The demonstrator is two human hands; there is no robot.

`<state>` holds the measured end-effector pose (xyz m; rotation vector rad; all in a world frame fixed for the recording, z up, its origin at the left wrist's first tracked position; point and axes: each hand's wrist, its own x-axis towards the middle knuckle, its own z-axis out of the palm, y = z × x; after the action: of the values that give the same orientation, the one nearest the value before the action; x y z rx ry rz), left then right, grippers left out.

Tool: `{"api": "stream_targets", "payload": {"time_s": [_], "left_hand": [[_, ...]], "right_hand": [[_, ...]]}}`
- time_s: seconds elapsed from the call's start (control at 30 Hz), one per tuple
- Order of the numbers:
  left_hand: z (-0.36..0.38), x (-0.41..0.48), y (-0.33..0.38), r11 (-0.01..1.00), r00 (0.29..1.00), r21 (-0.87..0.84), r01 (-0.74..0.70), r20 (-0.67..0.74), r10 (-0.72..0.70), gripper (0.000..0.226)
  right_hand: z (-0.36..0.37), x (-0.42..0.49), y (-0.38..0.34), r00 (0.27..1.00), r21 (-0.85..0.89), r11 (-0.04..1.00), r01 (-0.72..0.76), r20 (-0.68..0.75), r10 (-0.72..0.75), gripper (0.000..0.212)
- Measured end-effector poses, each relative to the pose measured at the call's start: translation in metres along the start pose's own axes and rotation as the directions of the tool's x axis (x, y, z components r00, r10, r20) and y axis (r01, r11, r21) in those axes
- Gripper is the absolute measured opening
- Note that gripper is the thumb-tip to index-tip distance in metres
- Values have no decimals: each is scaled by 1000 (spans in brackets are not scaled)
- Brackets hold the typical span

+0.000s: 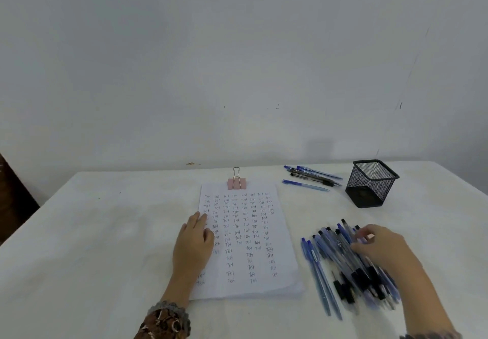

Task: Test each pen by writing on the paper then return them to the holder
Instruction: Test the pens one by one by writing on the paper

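The left grip [194,243] is pressing flat, open, on the white paper sheet [253,246]. The right grip [380,246] is curling over the heap of blue and black plastic pens [340,267] beside it, its hold unclear; lifting one could drag overlapping neighbours.

Both hands are bare. Behind the left hand [194,243] the forearm is uncovered as far as the left sleeve [162,326], dark brown cloth printed with small orange, tan and white motifs, somewhat like batik. The sleeve ends in a left cuff [171,308] of grey, nubbly knit, thick and gathered into a ruffled band. The right hand [380,243] shows a short pale fingernail [371,236] on one finger, and its forearm is likewise uncovered. At the bottom edge only a sliver of the right cuff [430,335] shows, grey with darker flecks.
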<state>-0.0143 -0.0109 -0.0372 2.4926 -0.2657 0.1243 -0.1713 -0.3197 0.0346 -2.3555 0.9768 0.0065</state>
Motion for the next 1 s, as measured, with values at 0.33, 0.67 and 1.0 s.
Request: {"api": "stream_targets", "payload": {"time_s": [0.33,0.67,1.0], "left_hand": [[1,-1,0,1000,1000,-19,9,-18,-10,43],[1,-1,1,999,999,-38,8,-49,-9,42],[1,1,1,1000,999,-24,8,-34,-9,42]], "right_hand": [[-34,45,-74,976,-171,961,216,66,-208,19],[38,145,-95,928,-444,816,371,209,-308,47],[44,150,-94,923,-169,911,376,-17,-384,22]]}}
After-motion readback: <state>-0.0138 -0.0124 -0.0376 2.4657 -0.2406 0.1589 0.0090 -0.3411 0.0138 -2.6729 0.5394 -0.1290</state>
